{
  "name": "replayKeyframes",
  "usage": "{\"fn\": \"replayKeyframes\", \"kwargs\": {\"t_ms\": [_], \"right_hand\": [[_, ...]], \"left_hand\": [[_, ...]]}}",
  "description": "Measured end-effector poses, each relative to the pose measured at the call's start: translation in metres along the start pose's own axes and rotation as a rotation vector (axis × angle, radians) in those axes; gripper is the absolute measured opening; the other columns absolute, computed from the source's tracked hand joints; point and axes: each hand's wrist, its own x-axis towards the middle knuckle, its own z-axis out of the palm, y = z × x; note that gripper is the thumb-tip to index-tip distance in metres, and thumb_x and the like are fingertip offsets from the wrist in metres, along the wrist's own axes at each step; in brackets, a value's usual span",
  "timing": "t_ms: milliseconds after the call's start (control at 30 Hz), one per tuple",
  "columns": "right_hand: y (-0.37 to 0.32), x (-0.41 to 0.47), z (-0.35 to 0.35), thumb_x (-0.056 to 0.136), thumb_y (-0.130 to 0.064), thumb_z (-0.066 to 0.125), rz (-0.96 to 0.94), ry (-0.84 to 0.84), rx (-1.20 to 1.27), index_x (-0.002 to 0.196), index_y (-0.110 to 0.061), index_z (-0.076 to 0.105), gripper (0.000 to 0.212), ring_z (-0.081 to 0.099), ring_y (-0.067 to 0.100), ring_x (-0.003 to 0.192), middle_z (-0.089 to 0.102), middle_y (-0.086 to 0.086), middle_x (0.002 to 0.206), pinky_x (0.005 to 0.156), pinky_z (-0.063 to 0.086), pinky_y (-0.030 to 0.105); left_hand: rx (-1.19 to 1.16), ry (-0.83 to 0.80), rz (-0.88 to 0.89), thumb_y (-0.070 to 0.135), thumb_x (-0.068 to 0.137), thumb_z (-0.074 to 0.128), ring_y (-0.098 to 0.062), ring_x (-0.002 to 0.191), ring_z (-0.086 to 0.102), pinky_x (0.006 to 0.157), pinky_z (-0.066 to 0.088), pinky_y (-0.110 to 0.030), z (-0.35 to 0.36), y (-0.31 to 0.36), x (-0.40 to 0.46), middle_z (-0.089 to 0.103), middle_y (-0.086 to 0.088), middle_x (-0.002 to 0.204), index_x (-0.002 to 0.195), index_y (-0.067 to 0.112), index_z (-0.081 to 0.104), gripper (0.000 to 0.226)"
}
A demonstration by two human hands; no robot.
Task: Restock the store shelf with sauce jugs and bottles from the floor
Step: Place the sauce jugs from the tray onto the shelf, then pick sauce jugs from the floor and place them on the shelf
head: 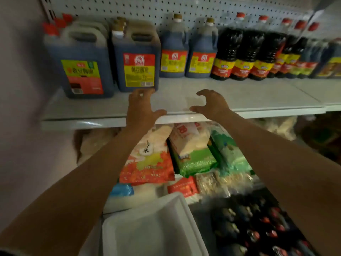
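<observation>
Across the upper half of the frame the shelf (184, 93) already carries a full back row: two big jugs at upper left, the red-cap jug (81, 58) and the red-and-yellow-label jug (137, 56); two smaller handled jugs (188, 50) at top centre; then a run of dark bottles (245, 50) going off to the upper right; so a good part of the restock looks done, though the front strip of the shelf at centre & right is bare.

Your left hand (141, 106) reaches to the base of the red-and-yellow-label jug, fingers (145, 91) straight & spread, tips at or just touching its bottom edge; blur stops me saying which; it grips nothing. Your right hand (212, 104) hovers over the bare shelf at mid-frame, fingers loosely curled, claw-like, holding nothing.

What's left, as I judge it: at lower right more dark bottles (258, 224) lie packed on the floor, still to go up; a white tub (153, 228) sits at bottom centre; rice bags (166, 154) fill the level below, not your job.

Orientation: every jug & bottle on the shelf stands upright, long axis vertical, caps up, labels facing you; the floor bottles seem to lie tipped, caps toward lower right, but it's too dark to be sure.
</observation>
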Motion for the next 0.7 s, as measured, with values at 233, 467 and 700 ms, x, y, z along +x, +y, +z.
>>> {"fn": "replayKeyframes", "kwargs": {"t_ms": [233, 467, 700], "right_hand": [[0.112, -0.079, 0.0, 0.081, -0.051, 0.078, 0.163, -0.068, 0.05, 0.136, -0.019, 0.06, 0.067, 0.058, 0.028, 0.123, 0.06, 0.01, 0.138, 0.095, 0.043, 0.031], [0.278, -0.144, 0.014, 0.085, -0.057, 0.072, 0.302, -0.151, 0.135, 0.132, -0.019, 0.063, 0.062, 0.054, 0.028, 0.128, 0.06, 0.009, 0.139, 0.098, 0.042, 0.033], [0.444, -0.212, 0.061, 0.088, -0.049, 0.072, 0.514, -0.336, 0.248, 0.126, -0.016, 0.067, 0.051, 0.063, 0.029, 0.115, 0.067, 0.012, 0.126, 0.089, 0.047, 0.033]], "left_hand": [[0.022, -0.178, 0.008, 0.039, 0.078, 0.082, -0.033, 0.13, 0.045, 0.109, 0.035, -0.038, 0.084, 0.043, -0.059, 0.051, -0.017, 0.136, 0.13, 0.01, 0.061, 0.063], [-0.018, -0.406, -0.092, 0.044, 0.083, 0.076, -0.028, 0.134, 0.046, 0.108, 0.036, -0.034, 0.218, 0.121, -0.121, 0.052, -0.011, 0.144, 0.135, 0.016, 0.058, 0.062], [-0.091, -0.601, -0.294, 0.035, 0.084, 0.078, -0.031, 0.119, 0.058, 0.097, 0.042, -0.033, 0.372, 0.18, -0.216, 0.063, -0.014, 0.13, 0.13, 0.009, 0.061, 0.056]]}}
